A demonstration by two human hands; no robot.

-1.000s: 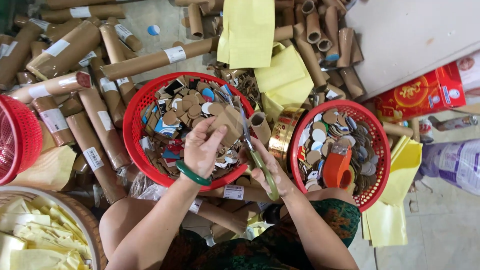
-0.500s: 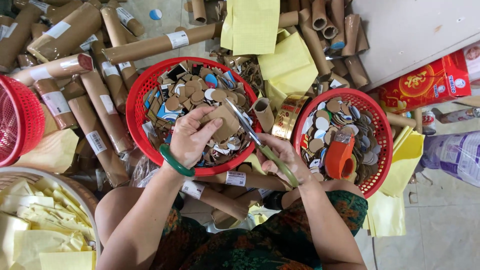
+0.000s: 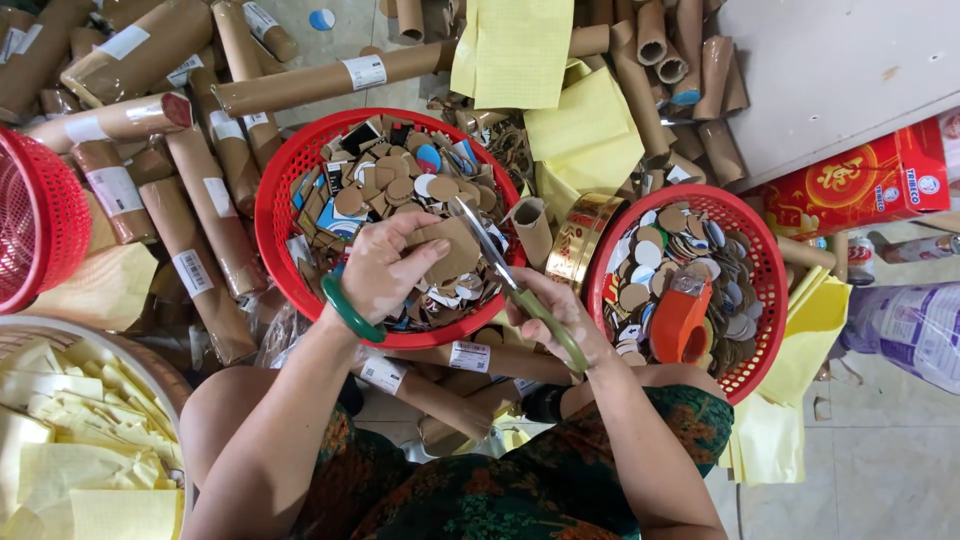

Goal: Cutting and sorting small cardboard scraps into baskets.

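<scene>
Scissors (image 3: 500, 265) with green handles bite into a brown cardboard piece (image 3: 450, 250) held over the left red basket (image 3: 275, 250), where a seated person works above the floor. The left hand (image 3: 385, 265), a green bangle (image 3: 350, 312) on its wrist, is closed in a pinch on the cardboard; the right hand (image 3: 555, 310) is curled shut through the scissor handles, the blades partly open. That basket brims with brown cut-offs and round discs, and the right red basket (image 3: 765, 290), holding an orange tape dispenser (image 3: 685, 320), is well filled with discs, so a good share of the cutting looks done. Many uncut cardboard tubes (image 3: 320, 80) lie heaped at the far side, with yellow paper sheets (image 3: 515, 50) among them, suggesting plenty is left.
</scene>
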